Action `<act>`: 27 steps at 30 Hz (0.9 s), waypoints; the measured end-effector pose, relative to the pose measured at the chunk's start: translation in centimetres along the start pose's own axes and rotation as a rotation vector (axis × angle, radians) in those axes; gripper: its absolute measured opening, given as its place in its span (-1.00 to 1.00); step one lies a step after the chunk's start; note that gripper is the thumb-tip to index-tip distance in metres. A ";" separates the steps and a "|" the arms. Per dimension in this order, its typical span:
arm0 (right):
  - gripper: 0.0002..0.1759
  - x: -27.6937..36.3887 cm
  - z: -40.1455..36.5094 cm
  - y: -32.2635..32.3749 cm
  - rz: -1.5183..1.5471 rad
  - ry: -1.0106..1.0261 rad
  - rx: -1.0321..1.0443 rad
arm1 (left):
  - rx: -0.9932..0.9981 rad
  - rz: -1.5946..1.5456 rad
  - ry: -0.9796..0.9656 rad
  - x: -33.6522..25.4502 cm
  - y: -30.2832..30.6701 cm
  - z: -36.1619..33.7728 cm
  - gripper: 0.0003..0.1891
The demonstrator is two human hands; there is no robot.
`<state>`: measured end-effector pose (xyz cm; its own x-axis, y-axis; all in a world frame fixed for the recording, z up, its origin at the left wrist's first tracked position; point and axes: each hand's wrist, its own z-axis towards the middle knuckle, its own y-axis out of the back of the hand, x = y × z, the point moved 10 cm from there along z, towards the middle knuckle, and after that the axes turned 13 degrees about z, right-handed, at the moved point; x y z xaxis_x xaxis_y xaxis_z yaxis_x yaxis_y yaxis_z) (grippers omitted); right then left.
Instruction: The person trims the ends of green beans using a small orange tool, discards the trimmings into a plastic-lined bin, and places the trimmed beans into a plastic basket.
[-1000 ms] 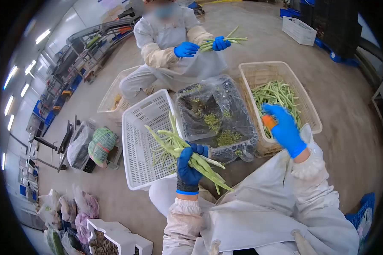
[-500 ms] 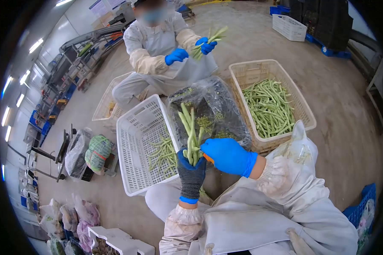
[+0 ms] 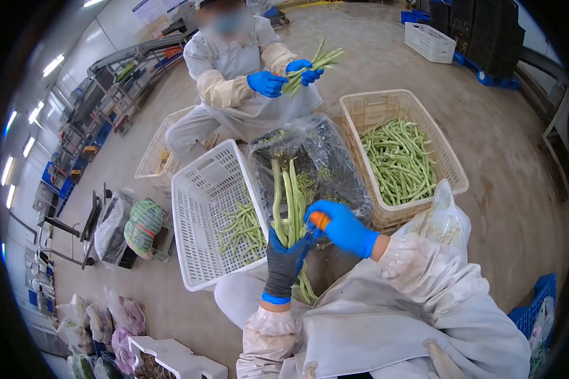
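Observation:
My left hand (image 3: pixel 282 256), in a grey and blue glove, is closed round a bunch of long green beans (image 3: pixel 292 202). Most of them point up and away, and some bean ends hang below the fist. Beside it, my right hand (image 3: pixel 344 228), blue-gloved, grips a small tool with an orange handle (image 3: pixel 320 220); its working end is too blurred to make out. Just beyond both hands lies a container lined with clear plastic (image 3: pixel 344 158), with green trimmings scattered in it. To the left, a white basket (image 3: pixel 199 189) holds some green beans (image 3: pixel 243 228).
A cream crate (image 3: pixel 452 148) heaped with green beans (image 3: pixel 398 163) stands at right. Opposite me a co-worker (image 3: pixel 234 69) in blue gloves holds another bunch of beans (image 3: pixel 322 62). Plastic bags (image 3: pixel 123 316) and a white box (image 3: pixel 177 357) are at lower left.
My right hand has shifted slightly right and down, showing more of the orange handle. The beans in my left hand stand more upright. The co-worker's hands have come together at their bunch.

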<state>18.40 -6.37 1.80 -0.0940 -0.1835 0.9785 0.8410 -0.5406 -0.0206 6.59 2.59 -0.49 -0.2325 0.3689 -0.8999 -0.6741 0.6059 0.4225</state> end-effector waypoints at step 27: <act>-0.75 6.5 5.3 13.3 0.183 0.291 -0.364 | 0.589 -0.606 0.129 -1.5 -1.2 -3.1 -0.72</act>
<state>31.83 -10.37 8.98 -0.1507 -0.4951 0.8556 0.6220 -0.7202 -0.3072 5.59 -0.88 -0.03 -0.0514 -0.1984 -0.9788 -0.2412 0.9535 -0.1806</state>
